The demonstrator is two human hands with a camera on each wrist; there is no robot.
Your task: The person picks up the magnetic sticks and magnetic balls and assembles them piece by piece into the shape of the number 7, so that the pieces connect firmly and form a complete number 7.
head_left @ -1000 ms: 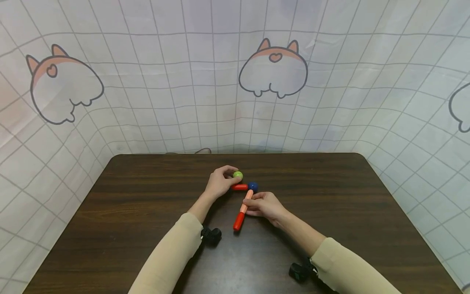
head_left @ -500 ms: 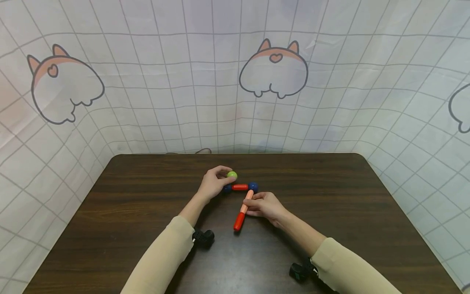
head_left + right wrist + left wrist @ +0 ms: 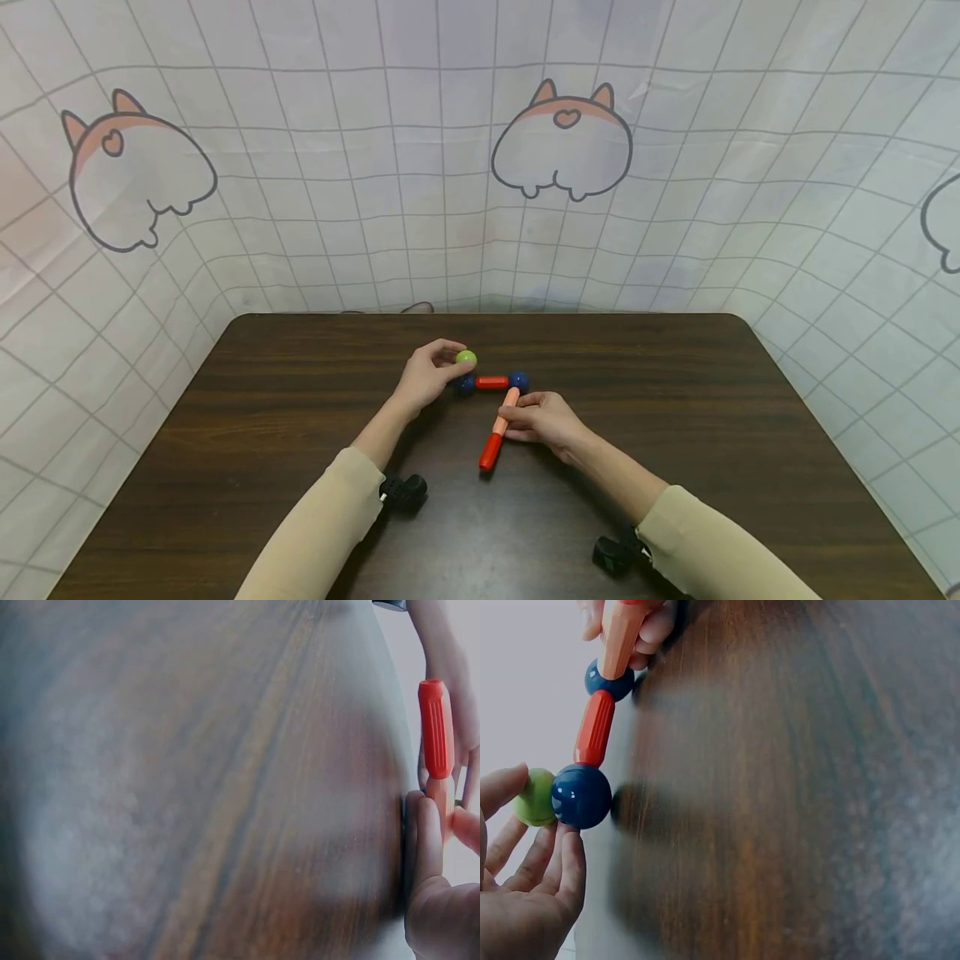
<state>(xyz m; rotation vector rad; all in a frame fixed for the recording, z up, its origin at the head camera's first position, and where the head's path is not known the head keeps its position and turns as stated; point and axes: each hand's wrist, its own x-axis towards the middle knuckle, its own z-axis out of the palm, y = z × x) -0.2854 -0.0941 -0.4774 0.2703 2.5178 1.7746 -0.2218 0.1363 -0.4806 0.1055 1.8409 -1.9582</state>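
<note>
My left hand pinches a lime green ball between thumb and fingers. Right beside that ball is a dark blue ball; in the left wrist view the two appear to touch. A short red rod links it to a second blue ball on the right. My right hand holds a peach rod, whose far end meets that second ball. From the peach rod's near end, another red rod continues in line, pointing toward me. In the right wrist view, my fingers partly cover the peach rod.
All of this is near the middle of a dark wood-grain table. A white gridded curtain with cartoon prints surrounds its back and sides. Small black cameras are strapped at both wrists.
My left hand has shifted left, carrying the green ball along, and the left blue ball has come into sight. My right hand stays in place on the peach rod.
</note>
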